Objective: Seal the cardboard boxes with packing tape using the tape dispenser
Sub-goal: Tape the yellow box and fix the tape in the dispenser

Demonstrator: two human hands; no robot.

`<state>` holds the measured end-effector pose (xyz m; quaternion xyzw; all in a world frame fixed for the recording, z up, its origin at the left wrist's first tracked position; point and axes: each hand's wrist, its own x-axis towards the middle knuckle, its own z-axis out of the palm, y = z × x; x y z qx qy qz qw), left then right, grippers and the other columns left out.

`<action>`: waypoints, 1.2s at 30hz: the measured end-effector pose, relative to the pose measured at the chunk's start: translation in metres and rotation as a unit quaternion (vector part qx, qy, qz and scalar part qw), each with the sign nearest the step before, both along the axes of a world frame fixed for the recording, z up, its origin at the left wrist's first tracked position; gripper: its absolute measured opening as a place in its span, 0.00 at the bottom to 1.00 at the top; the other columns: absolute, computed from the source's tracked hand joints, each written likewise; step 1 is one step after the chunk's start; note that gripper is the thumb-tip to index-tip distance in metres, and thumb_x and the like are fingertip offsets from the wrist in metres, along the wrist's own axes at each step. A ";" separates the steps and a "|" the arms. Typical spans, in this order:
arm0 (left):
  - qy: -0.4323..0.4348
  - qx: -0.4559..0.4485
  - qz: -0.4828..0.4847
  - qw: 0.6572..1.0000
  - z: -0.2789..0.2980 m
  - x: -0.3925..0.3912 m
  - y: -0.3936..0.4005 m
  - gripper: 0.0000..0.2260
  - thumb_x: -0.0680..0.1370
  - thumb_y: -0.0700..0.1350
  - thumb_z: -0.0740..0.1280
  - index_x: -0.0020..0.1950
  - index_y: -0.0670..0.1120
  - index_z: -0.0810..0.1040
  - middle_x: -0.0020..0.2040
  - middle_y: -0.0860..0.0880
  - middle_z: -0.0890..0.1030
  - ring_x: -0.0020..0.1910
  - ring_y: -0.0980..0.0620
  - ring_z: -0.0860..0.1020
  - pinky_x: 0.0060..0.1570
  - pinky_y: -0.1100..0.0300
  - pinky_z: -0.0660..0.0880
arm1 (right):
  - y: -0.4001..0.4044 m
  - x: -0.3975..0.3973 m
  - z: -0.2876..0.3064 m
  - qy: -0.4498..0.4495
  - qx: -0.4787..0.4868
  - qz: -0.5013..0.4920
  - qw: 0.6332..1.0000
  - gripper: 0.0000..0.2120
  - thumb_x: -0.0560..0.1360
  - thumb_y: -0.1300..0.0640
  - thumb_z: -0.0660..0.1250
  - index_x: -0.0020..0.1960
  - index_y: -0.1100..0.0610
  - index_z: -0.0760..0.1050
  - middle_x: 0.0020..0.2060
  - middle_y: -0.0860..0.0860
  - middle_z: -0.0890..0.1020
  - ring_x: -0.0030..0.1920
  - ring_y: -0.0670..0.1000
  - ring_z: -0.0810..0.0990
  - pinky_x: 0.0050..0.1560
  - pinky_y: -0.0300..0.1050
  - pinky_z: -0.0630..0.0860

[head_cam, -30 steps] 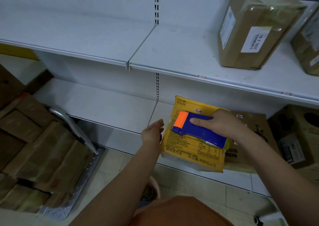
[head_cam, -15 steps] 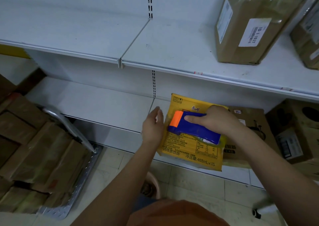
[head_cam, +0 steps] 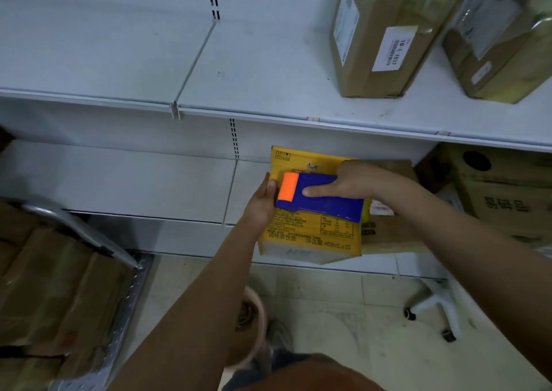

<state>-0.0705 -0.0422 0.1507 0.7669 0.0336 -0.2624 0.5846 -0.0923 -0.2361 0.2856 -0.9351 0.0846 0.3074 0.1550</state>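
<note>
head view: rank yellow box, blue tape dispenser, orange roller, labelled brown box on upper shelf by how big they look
1. brown box, nearer the camera, so unsure against
2. yellow box
3. tape dispenser
4. orange roller

Two taped brown boxes (head_cam: 388, 35) are carried by the white upper shelf (head_cam: 254, 70) at upper right. On the lower shelf (head_cam: 119, 178), a yellow carton (head_cam: 307, 235) is set at centre, brown cartons (head_cam: 504, 193) at right.
</note>
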 end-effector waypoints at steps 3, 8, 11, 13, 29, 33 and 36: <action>-0.027 0.008 0.010 1.000 0.014 -0.004 -0.001 0.19 0.83 0.62 0.52 0.68 0.55 0.73 0.53 0.52 0.81 0.46 0.57 0.78 0.41 0.74 0.74 | -0.037 -0.007 0.017 0.018 -0.002 -0.003 1.000 0.42 0.58 0.21 0.64 0.60 0.50 0.74 0.52 0.50 0.81 0.48 0.49 0.80 0.49 0.44 0.78; -0.084 0.040 -0.009 0.996 0.008 -0.003 0.000 0.23 0.84 0.61 0.50 0.72 0.53 0.72 0.55 0.49 0.82 0.46 0.60 0.79 0.40 0.67 0.72 | -0.124 -0.047 0.040 0.031 0.052 -0.082 0.995 0.23 0.64 0.31 0.67 0.47 0.49 0.76 0.33 0.49 0.85 0.35 0.48 0.83 0.35 0.39 0.75; -0.090 0.069 -0.005 0.994 0.004 -0.004 -0.002 0.25 0.81 0.68 0.50 0.69 0.57 0.74 0.55 0.50 0.83 0.51 0.53 0.82 0.54 0.53 0.77 | -0.145 -0.052 0.033 0.007 0.059 -0.063 0.996 0.22 0.66 0.32 0.67 0.42 0.51 0.76 0.29 0.48 0.83 0.32 0.47 0.82 0.34 0.38 0.73; -0.090 0.100 0.001 0.991 0.005 -0.005 -0.005 0.26 0.80 0.70 0.49 0.67 0.59 0.75 0.56 0.49 0.83 0.54 0.48 0.81 0.59 0.49 0.75 | -0.152 -0.045 0.027 -0.005 0.060 -0.058 0.997 0.22 0.66 0.31 0.68 0.44 0.50 0.76 0.34 0.48 0.82 0.36 0.47 0.81 0.34 0.39 0.72; -0.081 0.228 0.092 0.966 0.014 -0.020 -0.025 0.20 0.84 0.60 0.50 0.54 0.51 0.77 0.41 0.53 0.79 0.40 0.58 0.76 0.37 0.64 0.67 | -0.215 -0.036 -0.027 0.191 0.171 0.042 0.966 0.28 0.66 0.34 0.69 0.49 0.58 0.81 0.40 0.52 0.86 0.39 0.49 0.85 0.37 0.39 0.77; -0.090 0.223 0.073 0.968 0.015 -0.016 -0.024 0.21 0.84 0.60 0.49 0.54 0.51 0.77 0.41 0.54 0.79 0.40 0.58 0.76 0.38 0.62 0.68 | -0.219 -0.041 -0.032 0.227 0.194 0.029 0.954 0.23 0.69 0.39 0.69 0.52 0.57 0.80 0.43 0.51 0.86 0.42 0.48 0.84 0.40 0.39 0.77; -0.100 0.208 0.060 0.971 0.015 -0.014 -0.022 0.21 0.84 0.60 0.49 0.55 0.50 0.77 0.41 0.54 0.80 0.41 0.57 0.78 0.38 0.62 0.69 | -0.217 -0.044 -0.032 0.251 0.208 0.026 0.945 0.17 0.70 0.45 0.71 0.53 0.55 0.79 0.42 0.48 0.86 0.43 0.46 0.85 0.40 0.39 0.78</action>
